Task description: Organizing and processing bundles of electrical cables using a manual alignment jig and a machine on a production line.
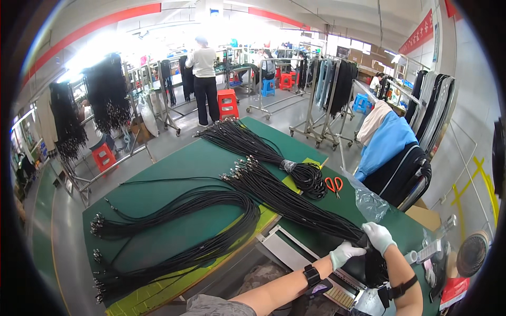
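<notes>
My left hand (pixel 345 254), in a white glove, grips a long bundle of black cords (pixel 300 203) from the near side. Just to its right, my right hand (pixel 378 237), gloved too, is closed around the same bundle near its folded end. What the fingers pinch between the two hands is too small to make out. The bundle's metal-tipped ends point toward the far left. Behind it lies another black bundle (pixel 245 145), bound with clear wrap (pixel 288 165). A loose, U-bent heap of black cords (pixel 242 208) is spread on the left.
Red-handled scissors (pixel 333 185) and a clear plastic bag (pixel 371 203) lie on the green table (pixel 158 197). A pale metal frame (pixel 290 250) sits at the near edge. A small fan (pixel 473 253) stands at right. Racks of hanging cords (pixel 342 87) and a standing person (pixel 204 68) are beyond.
</notes>
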Demonstrator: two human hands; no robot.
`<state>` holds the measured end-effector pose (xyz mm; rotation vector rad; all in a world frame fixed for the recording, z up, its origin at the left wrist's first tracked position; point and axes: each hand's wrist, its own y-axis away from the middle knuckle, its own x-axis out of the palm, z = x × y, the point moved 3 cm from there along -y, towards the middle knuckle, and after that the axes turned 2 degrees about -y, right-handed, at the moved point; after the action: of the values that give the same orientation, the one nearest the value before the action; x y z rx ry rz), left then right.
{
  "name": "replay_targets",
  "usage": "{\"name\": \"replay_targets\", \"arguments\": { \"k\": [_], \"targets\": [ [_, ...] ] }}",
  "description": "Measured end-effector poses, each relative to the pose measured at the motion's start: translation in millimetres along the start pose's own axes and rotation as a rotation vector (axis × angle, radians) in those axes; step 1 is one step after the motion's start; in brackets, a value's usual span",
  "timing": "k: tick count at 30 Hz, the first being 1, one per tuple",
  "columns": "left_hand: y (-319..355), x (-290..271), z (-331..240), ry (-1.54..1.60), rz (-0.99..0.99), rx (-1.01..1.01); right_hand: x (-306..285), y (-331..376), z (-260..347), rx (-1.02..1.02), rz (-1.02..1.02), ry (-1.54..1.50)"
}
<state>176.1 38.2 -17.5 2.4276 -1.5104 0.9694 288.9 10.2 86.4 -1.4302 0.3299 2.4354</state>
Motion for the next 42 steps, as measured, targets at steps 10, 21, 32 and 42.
{"name": "replay_targets", "arguments": {
  "k": [10, 21, 32, 42],
  "targets": [
    [-6, -6, 1, -0.524, -0.094, -0.41, 12, 30, 11, -0.139, -0.03, 0.232],
    [-18, -22, 35, -0.509, -0.073, -0.133, 15, 18, -6, -0.179, -0.087, 0.243],
    [-16, 3, 26, -0.814, -0.023, -0.298, 54, -1, -69, -0.073, -0.155, 0.123],
    [42, 178, -134, -0.546, 0.384, 0.243, 66, 1, -55, -0.335, -0.271, 0.288]
  ]
}}
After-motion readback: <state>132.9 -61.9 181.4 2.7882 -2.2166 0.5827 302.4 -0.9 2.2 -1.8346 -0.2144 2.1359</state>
